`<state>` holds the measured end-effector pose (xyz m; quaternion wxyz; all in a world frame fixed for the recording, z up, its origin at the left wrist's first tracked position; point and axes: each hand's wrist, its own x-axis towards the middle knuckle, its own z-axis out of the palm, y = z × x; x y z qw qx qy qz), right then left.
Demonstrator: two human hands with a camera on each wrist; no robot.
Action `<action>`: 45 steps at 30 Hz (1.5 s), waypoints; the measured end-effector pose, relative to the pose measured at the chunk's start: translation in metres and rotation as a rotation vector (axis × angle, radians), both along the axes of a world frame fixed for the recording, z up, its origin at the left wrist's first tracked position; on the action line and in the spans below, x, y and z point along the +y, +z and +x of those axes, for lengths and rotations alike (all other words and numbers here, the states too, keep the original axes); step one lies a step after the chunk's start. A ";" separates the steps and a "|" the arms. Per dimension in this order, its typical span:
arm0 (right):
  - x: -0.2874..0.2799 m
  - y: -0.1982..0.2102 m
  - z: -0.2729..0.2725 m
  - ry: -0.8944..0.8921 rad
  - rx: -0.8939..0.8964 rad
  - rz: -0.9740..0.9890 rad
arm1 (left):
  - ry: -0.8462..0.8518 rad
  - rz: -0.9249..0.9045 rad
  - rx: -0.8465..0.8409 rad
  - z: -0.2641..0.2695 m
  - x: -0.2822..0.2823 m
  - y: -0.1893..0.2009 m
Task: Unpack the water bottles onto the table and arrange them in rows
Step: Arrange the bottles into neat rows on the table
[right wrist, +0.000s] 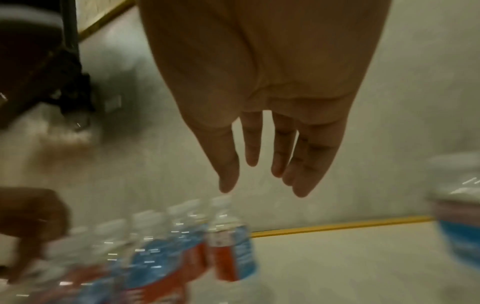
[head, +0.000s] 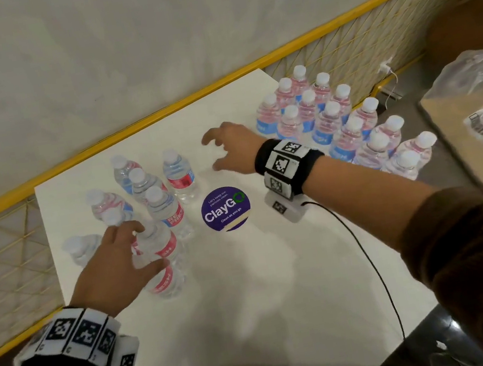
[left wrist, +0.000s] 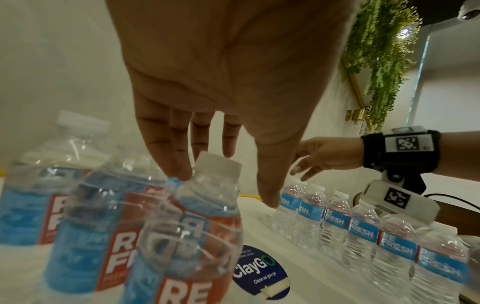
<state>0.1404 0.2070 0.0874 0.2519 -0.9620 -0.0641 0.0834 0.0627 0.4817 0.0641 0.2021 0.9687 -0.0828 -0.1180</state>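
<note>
Several clear water bottles with red-and-blue labels stand in a loose cluster point(head: 157, 203) at the left of the white table point(head: 267, 290). A larger group of bottles point(head: 335, 122) stands in rows at the table's far right. My left hand point(head: 148, 246) hovers over the nearest bottle point(head: 166, 259) of the cluster with its fingers spread straight. In the left wrist view one fingertip point(left wrist: 182, 174) touches that bottle point(left wrist: 197, 216) just below its white cap. My right hand point(head: 212, 152) hangs above bare table between the two groups, fingers relaxed, holding nothing.
A round purple sticker point(head: 225, 209) lies on the table between the groups. A yellow rail with wire mesh point(head: 158, 113) borders the far side. Crumpled clear plastic wrap point(head: 481, 98) lies on a brown surface at the right. A black cable point(head: 371, 257) trails from my right wrist.
</note>
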 end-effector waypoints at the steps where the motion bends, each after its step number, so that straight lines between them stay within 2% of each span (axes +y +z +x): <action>1: 0.020 -0.002 -0.006 0.055 0.009 0.045 | 0.013 -0.011 0.006 -0.002 0.000 -0.003; 5: 0.089 -0.023 -0.014 0.219 0.032 0.045 | 0.025 -0.019 0.026 -0.003 0.002 -0.012; 9: 0.113 -0.033 -0.013 0.175 0.066 0.084 | -0.005 0.022 -0.004 0.009 -0.004 -0.012; 13: 0.110 -0.035 -0.018 0.098 0.015 0.067 | -0.028 0.177 -0.017 0.021 -0.013 -0.012; 18: 0.079 -0.032 -0.045 -0.041 -0.019 0.091 | -0.239 0.302 -0.002 0.025 -0.036 -0.001; 23: 0.031 -0.035 -0.095 -0.243 -0.060 0.143 | -0.361 0.246 0.011 0.006 -0.082 0.001; 28: -0.029 -0.034 -0.133 -0.430 -0.045 0.103 | -0.440 0.106 -0.012 0.000 -0.151 -0.007; 33: -0.085 -0.032 -0.155 -0.585 -0.053 0.055 | -0.513 0.045 -0.056 0.003 -0.226 -0.012; 37: -0.118 -0.027 -0.159 -0.594 -0.019 -0.048 | -0.543 0.034 -0.087 0.005 -0.267 -0.014; 41: -0.128 -0.029 -0.160 -0.568 -0.010 -0.085 | -0.565 0.052 -0.084 0.012 -0.278 -0.011; 43: -0.126 -0.034 -0.162 -0.561 -0.040 -0.065 | -0.501 -0.014 -0.059 0.023 -0.278 0.000; 45: -0.127 -0.038 -0.163 -0.560 -0.054 -0.051 | -0.427 -0.123 -0.119 0.045 -0.282 0.013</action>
